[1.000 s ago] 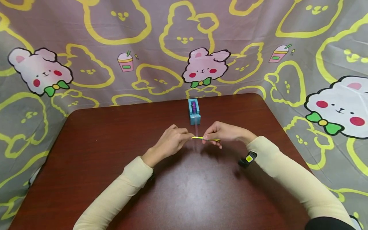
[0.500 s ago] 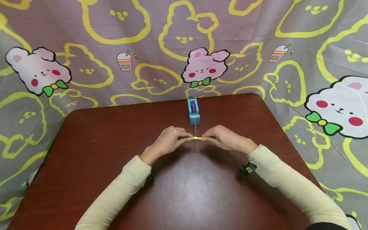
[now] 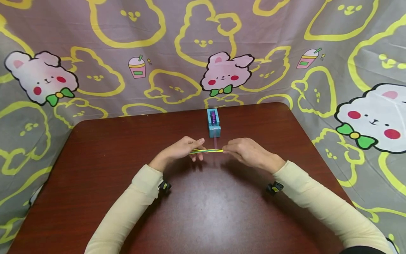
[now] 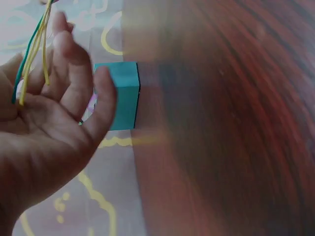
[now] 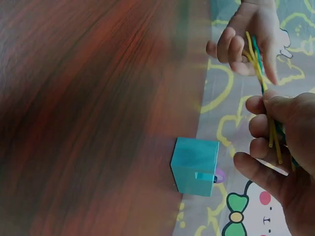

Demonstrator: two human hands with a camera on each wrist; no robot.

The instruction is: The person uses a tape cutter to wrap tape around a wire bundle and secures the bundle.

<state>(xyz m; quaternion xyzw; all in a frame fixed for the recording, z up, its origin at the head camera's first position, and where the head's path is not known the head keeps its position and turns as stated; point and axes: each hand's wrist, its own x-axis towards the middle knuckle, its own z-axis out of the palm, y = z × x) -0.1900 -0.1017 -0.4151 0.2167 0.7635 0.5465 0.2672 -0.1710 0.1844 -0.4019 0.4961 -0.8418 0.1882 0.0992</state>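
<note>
A thin bundle of yellow and green wires (image 3: pixel 214 150) stretches between the two hands above the table. My right hand (image 3: pixel 245 150) pinches it between thumb and index finger; in the right wrist view, loose wire ends (image 5: pixel 274 140) hang past the curled fingers. My left hand (image 3: pixel 184 147) has its thumb lifted off and its fingers loosely bent, with the other wire ends (image 4: pixel 34 59) lying in front of the palm. Just beyond the wires stands a blue tape dispenser (image 3: pixel 214 131) with a purple roll. A pale streak runs from its front towards the wires; tape or reflection, I cannot tell.
The dark red-brown table (image 3: pixel 127 148) is glossy and has rounded far corners. Behind it and at both sides hangs a grey curtain (image 3: pixel 177 35) with cartoon prints. Each wrist carries a black camera mount (image 3: pixel 274 187).
The left fingers pinched the bundle half a second ago; now they have loosened and shifted left, showing more wire. The right hand went from loosely spread fingers to a closer pinch.
</note>
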